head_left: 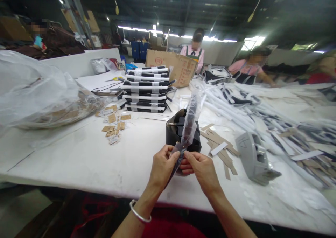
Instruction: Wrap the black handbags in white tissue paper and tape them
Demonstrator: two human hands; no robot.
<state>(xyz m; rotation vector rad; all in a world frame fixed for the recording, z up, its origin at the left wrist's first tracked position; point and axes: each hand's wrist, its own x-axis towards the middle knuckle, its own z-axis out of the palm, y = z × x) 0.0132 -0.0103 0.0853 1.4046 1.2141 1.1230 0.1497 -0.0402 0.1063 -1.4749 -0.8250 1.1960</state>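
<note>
My left hand (162,165) and my right hand (200,166) meet over the near edge of the white table (86,157). Both pinch the lower end of a narrow dark strap wrapped in a thin clear plastic sleeve (189,122), which stands upward between them. A silver bangle (139,212) circles my left wrist. Directly behind the sleeve sits a small black bag (175,131) with a metal fitting on its left side.
A stack of black-and-white wrapped bags (145,89) stands behind, with a cardboard box (172,66) further back. Brown paper tags (114,122) lie left, cardboard strips (220,147) and a grey tape dispenser (256,157) right. A large plastic bag (34,91) fills the left. Other people work across the table.
</note>
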